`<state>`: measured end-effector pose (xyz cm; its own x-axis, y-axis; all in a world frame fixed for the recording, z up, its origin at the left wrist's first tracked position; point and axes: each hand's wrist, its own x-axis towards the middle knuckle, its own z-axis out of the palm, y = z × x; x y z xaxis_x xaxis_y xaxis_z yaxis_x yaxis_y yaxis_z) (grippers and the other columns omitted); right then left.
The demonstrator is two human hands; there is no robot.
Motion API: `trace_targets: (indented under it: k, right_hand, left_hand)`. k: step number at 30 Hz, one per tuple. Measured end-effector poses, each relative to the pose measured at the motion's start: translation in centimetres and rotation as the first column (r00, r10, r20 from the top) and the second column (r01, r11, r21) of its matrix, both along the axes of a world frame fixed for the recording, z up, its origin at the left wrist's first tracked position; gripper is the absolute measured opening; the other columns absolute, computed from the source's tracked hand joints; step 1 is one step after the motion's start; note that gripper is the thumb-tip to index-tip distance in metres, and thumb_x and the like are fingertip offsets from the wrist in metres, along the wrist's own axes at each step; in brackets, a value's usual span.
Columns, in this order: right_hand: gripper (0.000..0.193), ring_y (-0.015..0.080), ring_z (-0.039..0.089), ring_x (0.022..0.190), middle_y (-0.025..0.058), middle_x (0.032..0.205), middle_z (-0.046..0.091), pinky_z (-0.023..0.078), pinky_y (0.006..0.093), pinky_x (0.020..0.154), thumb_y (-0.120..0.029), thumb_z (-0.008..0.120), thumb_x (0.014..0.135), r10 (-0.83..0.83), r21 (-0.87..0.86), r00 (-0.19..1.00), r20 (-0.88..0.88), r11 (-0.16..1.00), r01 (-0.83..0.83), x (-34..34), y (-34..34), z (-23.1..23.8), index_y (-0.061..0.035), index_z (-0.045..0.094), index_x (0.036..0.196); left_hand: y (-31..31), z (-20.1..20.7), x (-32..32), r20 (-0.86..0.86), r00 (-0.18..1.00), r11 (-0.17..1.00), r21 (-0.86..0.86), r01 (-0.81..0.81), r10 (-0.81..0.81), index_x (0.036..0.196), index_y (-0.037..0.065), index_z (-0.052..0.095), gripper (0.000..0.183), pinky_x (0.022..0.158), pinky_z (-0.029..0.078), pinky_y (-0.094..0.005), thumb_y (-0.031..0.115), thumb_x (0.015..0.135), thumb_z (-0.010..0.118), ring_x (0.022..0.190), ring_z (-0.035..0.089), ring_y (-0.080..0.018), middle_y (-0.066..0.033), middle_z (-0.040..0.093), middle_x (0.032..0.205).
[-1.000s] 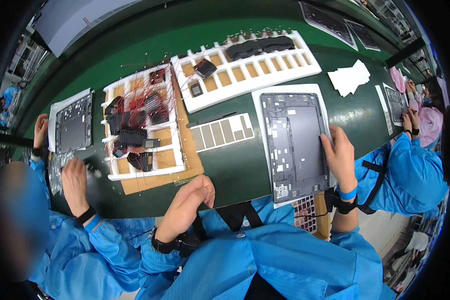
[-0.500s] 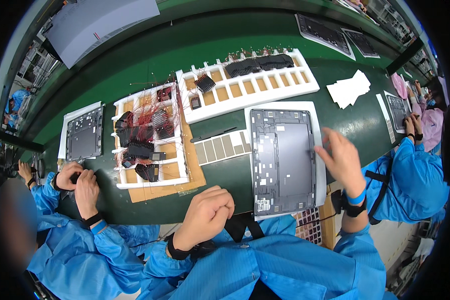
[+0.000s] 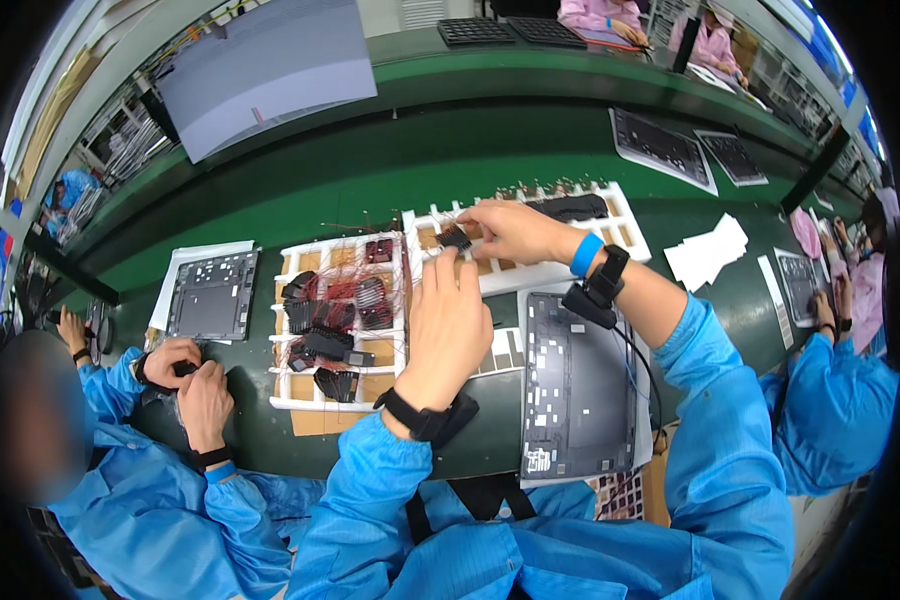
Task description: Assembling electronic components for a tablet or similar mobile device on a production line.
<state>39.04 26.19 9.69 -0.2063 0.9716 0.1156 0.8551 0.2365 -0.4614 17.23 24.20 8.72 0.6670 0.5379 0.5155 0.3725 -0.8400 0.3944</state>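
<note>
Desk [image 3: 485, 425] is green. Foam trays [image 3: 632, 240] are white, cells [image 3: 376, 386] tan. Parts [image 3: 454, 239] are black, wires [image 3: 342, 287] red. Panel [image 3: 598, 400] is dark grey, white-patched.

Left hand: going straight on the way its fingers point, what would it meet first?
The left hand would probably meet the black parts ahead, by the right hand; any gap is hard to judge.
</note>
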Motion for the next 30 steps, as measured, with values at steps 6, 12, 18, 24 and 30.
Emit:
trace_targets:
  k: [6,12,18,24,30]
  right_hand:
    - [0.042,0.0329,0.069,0.096,0.0123,0.103,0.07,0.055,0.0417,0.084,-0.027,0.073,0.091,-0.05,-0.116,0.999,0.018,0.992,0.052,-0.4,1.0,0.4,-0.0049,0.064,0.126]
    - [0.034,0.0331,0.071,0.094,0.0135,0.098,0.074,0.055,0.0412,0.081,-0.027,0.074,0.09,-0.064,-0.009,0.998,0.031,0.998,0.064,-0.3,1.3,0.3,-0.0034,0.068,0.114]
    - [0.024,0.0268,0.074,0.085,0.0167,0.093,0.076,0.057,0.0362,0.077,-0.016,0.069,0.093,-0.117,-0.018,0.972,-0.202,0.993,0.115,1.1,-0.3,1.2,0.0014,0.07,0.111]
    - [0.036,0.0091,0.068,0.079,0.01,0.107,0.074,0.056,0.0235,0.067,-0.019,0.059,0.105,-0.346,-0.302,0.511,-0.787,0.938,0.17,0.7,-6.5,2.6,0.006,0.058,0.132]
    - [0.024,0.0091,0.067,0.078,0.007,0.093,0.072,0.054,0.0229,0.069,-0.013,0.058,0.105,-0.437,-0.474,0.415,-0.798,0.88,0.015,-4.9,-17.2,4.0,-0.0006,0.057,0.126]
  left_hand:
    - [4.0,-2.5,1.5,-0.114,0.985,0.977,0.185,-0.108,0.13,0.129,-0.008,0.057,0.045,0.104,0.048,-0.048,0.003,0.086,0.06,0.134,0.05,-0.0395,-0.0224,0.057,0.139]
    - [4.5,-2.4,1.3,-0.12,0.988,0.99,0.114,-0.088,0.102,0.134,-0.005,0.055,0.051,0.104,0.05,-0.0468,0.006,0.086,0.064,0.133,0.051,-0.0372,-0.0206,0.057,0.139]
    - [4.0,-2.4,1.0,-0.145,0.984,0.988,0.128,-0.086,0.105,0.137,-0.002,0.053,0.055,0.106,0.049,-0.0466,0.009,0.085,0.067,0.134,0.05,-0.0377,-0.0187,0.056,0.14]
    - [1.4,1.2,0.1,0.184,0.983,0.998,0.053,-0.033,0.022,0.115,-0.001,0.066,0.032,0.093,0.051,-0.0469,0.002,0.084,0.069,0.11,0.06,-0.0389,-0.019,0.065,0.117]
    - [-4.6,0.5,-2.4,0.322,0.938,0.589,-0.737,0.331,-0.124,0.126,-0.003,0.057,0.035,0.078,0.053,-0.0296,0.01,0.095,0.07,0.094,0.067,-0.0159,-0.0115,0.069,0.11]
